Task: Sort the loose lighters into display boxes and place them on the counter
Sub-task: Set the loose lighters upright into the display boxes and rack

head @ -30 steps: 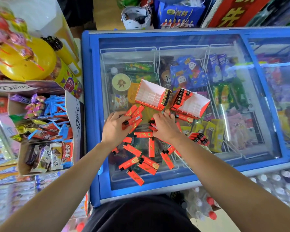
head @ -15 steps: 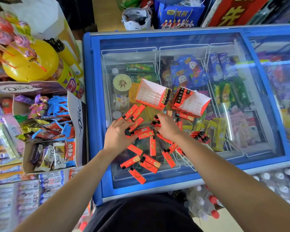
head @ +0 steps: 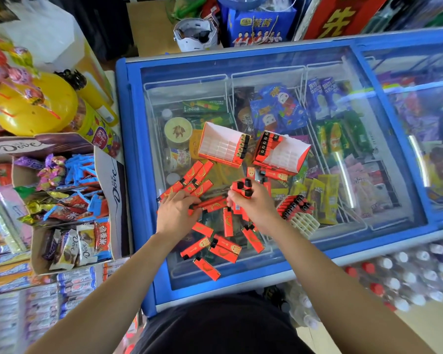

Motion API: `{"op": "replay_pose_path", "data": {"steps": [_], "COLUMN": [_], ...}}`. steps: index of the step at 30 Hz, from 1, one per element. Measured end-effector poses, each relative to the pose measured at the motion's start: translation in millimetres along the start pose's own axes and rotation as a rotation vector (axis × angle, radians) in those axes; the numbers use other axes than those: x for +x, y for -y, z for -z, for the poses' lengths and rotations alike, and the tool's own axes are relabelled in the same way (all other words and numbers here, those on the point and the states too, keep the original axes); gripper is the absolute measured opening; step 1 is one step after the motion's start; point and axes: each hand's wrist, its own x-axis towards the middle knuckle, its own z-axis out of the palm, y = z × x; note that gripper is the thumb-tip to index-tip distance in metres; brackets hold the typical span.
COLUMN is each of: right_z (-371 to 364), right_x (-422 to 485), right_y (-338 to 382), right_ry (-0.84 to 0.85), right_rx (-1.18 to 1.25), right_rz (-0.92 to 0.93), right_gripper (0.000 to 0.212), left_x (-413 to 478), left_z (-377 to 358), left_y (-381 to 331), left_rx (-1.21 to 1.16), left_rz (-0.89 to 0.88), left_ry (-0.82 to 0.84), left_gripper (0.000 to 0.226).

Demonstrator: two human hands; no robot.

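Several red lighters [head: 225, 247] lie scattered on the glass lid of a blue freezer [head: 128, 154]. Two open red display boxes stand behind them: the left box [head: 221, 146] holds a short row of lighters at its right end, the right box [head: 283, 155] a row at its left end. My right hand [head: 253, 203] grips a small bunch of lighters [head: 242, 187], black caps up. My left hand [head: 175, 210] rests on the pile, its fingers touching lighters [head: 210, 204] that lie flat. A white plastic insert [head: 303, 223] with several lighters lies to the right.
Boxes of chocolates and sweets [head: 69, 200] stand to the left of the freezer, with a yellow lollipop stand [head: 33, 106] behind them. Bottled water [head: 407, 274] is stacked on the floor at the right. A white helmet [head: 195, 34] and a blue bag [head: 260, 24] sit beyond the freezer.
My right hand has lifted a bunch of lighters off the pile and holds them upright. My left hand has slid slightly right across the flat lighters.
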Motion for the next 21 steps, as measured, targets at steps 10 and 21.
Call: {"op": "replay_pose_path", "data": {"steps": [10, 21], "right_z": [5, 44], "right_x": [-52, -105], "right_y": [3, -20], "right_ry": [0.026, -0.163], "right_rx": [0.632, 0.664], "right_rz": [-0.147, -0.152], "right_gripper": [0.006, 0.006], "left_x": [-19, -43], "left_z": [47, 60], "left_y": [-56, -126], "left_rx": [-0.546, -0.675], "left_rz": [-0.082, -0.126], "left_ry": [-0.099, 0.008], "left_gripper": [0.021, 0.022]}}
